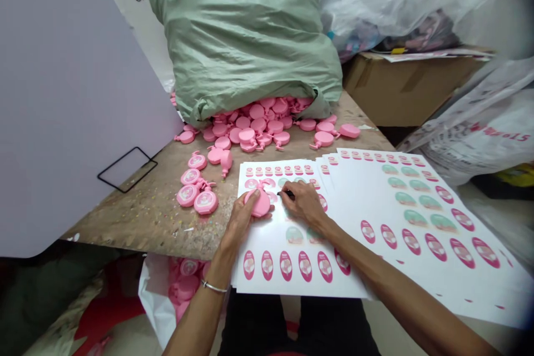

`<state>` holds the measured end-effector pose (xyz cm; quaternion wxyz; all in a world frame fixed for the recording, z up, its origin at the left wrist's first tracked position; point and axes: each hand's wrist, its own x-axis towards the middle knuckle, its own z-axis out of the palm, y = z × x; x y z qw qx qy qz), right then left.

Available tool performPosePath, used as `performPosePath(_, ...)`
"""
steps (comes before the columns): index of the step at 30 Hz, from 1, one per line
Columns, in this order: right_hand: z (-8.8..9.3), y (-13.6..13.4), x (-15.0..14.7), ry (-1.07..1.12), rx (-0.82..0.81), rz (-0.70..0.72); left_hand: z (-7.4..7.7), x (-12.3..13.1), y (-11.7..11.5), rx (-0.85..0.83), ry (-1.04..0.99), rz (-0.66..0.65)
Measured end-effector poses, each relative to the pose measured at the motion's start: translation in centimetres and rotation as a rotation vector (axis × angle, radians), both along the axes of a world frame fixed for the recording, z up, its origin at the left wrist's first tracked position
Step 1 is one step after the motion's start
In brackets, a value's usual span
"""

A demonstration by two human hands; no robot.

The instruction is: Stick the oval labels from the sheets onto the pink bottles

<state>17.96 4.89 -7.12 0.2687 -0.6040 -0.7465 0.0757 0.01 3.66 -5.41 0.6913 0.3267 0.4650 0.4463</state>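
My left hand [241,219] is closed around a round pink plastic toy bottle [258,203] with a pump-like top, its plain face turned up. It is held over the left part of a white sticker sheet [267,238]. My right hand [307,204], just to the right over the same sheet, pinches a small dark tool [285,193]; its kind cannot be made out. Printed on the sheet are pink oval stickers [286,265] and green ones [294,235]. Left of the sheet, several toy bottles [206,201] bear round labels on their faces.
A green sack [254,33] spills a heap of plain pink bottles [258,125] at the table's back. More sticker sheets [350,189] overlap on the right. A black wire frame [127,169] stands at left. Below the table edge, a white bag [156,295] holds more pink pieces.
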Motion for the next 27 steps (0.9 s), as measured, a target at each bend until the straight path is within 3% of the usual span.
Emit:
performPosePath(6, -0.5, 0.5, -0.5, 0.005, -0.007, -0.052, -0.3, 0.0, 0.0, 0.006, -0.011, 0.005)
performPosePath(10, -0.5, 0.3, -1.0, 0.065, 0.081, -0.084, -0.3, -0.2, 0.0, 0.011, -0.088, 0.065)
performPosePath(13, 0.8, -0.3, -0.9, 0.265, 0.124, -0.062, 0.1, -0.3, -0.1, 0.005, -0.148, 0.106)
performPosePath(18, 4.4, -1.6, -1.0, 0.663, -0.04, -0.037, 1.0, 0.2, -0.7, -0.017, -0.188, 0.157)
performPosePath(21, 5.5, -2.5, -1.9, 0.693, -0.09, 0.046, 1.7, 0.7, -1.4, -0.029, -0.221, 0.142)
performPosePath(27, 5.6, -3.5, -2.6, 0.645, -0.047, 0.08, 2.9, 0.9, -2.3, 0.014, -0.234, 0.116)
